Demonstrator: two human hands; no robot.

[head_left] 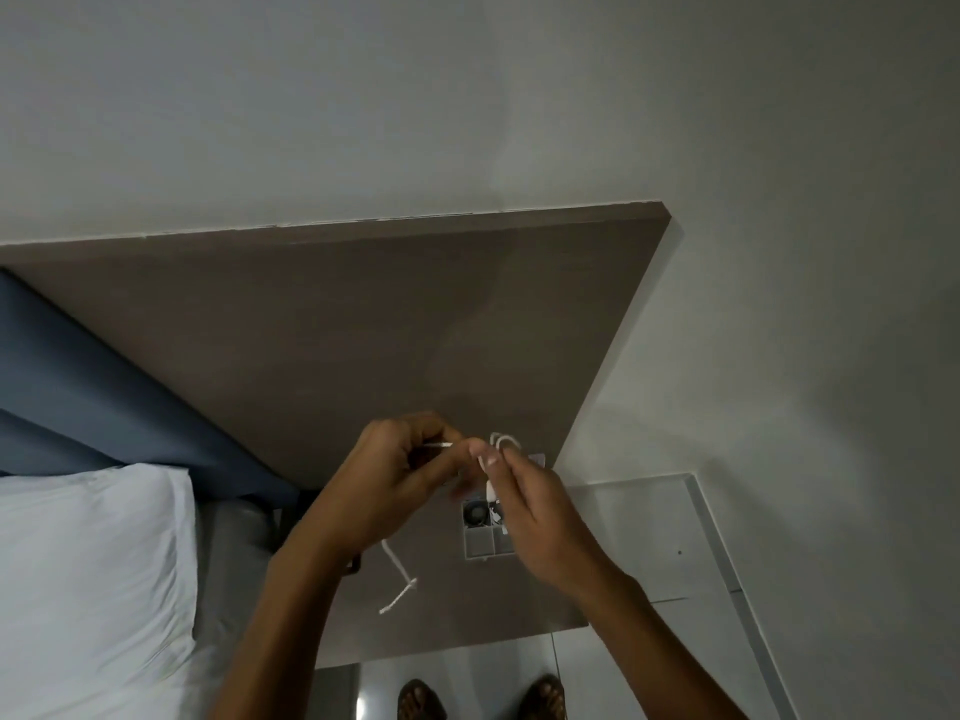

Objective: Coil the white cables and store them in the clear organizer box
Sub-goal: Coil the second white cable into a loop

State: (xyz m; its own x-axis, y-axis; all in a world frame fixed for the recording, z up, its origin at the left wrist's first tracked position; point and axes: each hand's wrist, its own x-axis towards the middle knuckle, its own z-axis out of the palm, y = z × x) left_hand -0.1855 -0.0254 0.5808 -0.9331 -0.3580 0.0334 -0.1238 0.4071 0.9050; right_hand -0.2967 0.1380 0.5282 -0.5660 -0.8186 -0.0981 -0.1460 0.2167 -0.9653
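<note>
Pinching a white cable point(500, 443) between both hands at lower centre: left hand point(387, 480) fingers curled on one end, right hand point(530, 504) fingers gripping a small loop. Second cable point(397, 579) lies on the brown surface point(363, 330) below the left hand. Clear box point(483, 535) sits under the right hand. Pillow point(88, 563) lower left.

You're standing in a bedroom — white pillow point(88, 574) at eight o'clock, blue headboard point(104, 387) at nine, bare wall point(467, 96) at twelve.
</note>
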